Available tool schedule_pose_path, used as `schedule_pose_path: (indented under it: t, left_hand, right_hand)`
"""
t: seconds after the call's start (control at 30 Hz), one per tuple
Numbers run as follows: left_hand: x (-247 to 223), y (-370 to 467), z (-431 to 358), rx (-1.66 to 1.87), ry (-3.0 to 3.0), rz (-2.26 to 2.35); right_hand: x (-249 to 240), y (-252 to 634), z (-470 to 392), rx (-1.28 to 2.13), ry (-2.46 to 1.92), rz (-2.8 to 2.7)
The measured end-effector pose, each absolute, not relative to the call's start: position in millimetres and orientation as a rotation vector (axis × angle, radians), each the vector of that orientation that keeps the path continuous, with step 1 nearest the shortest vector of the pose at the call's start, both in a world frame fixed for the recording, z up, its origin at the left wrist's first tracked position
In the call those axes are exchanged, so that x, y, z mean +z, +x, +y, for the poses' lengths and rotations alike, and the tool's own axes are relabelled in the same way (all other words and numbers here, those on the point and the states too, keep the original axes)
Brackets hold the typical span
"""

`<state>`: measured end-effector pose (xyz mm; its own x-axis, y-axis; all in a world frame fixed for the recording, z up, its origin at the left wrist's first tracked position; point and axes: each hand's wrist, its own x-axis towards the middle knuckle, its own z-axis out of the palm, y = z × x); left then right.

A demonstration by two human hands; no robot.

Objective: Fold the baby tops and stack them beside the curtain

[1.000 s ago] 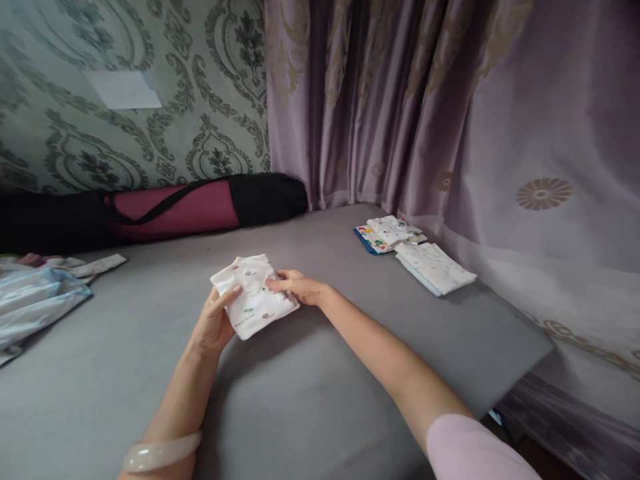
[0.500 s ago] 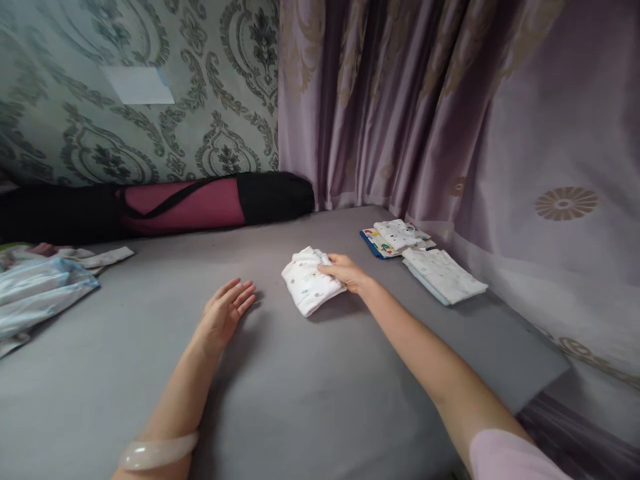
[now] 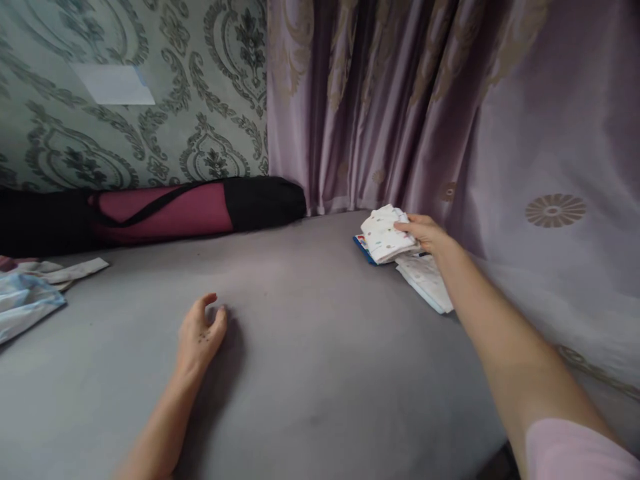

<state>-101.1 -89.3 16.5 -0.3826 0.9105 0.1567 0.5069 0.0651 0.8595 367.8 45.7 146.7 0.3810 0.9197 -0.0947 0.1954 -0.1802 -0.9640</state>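
Observation:
My right hand (image 3: 425, 233) is closed on the edge of a folded white garment (image 3: 385, 235) with small coloured prints. The garment is over a small pile at the back right, covering most of it; whether it touches the pile I cannot tell. A blue-edged folded piece (image 3: 364, 249) shows from under it. Just in front lies another folded pale cloth (image 3: 425, 280), partly hidden by my right arm. My left hand (image 3: 201, 333) is above the grey sheet, thumb and fingers apart and curved, with nothing in it.
Loose crumpled clothes (image 3: 30, 293) lie at the left edge of the grey bed (image 3: 300, 373). A long black and maroon bag (image 3: 165, 213) runs along the patterned wall. Purple curtains (image 3: 350, 120) hang behind and to the right.
My right hand has carried the folded garment from the middle of the bed rightward to the pile. My left hand has turned and its fingers have curled. The view has shifted slightly right.

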Motion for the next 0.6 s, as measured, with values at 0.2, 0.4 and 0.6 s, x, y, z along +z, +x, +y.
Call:
schedule_pose_path:
  t: [0.2,0.4,0.6]
  left_hand:
    - [-8,-109,-83,0.956,1.751,2.188]
    - [-10,-102,-86,0.668,1.843,2.333]
    - [-5,-98,-87,0.488,1.874,2.429]
  right_hand:
    - [156,406,70,0.783,-1.699,-0.944]
    - [150,419,96,0.883,-1.755,-1.069]
    - [127,433,120,0.743,-1.868,-1.29]
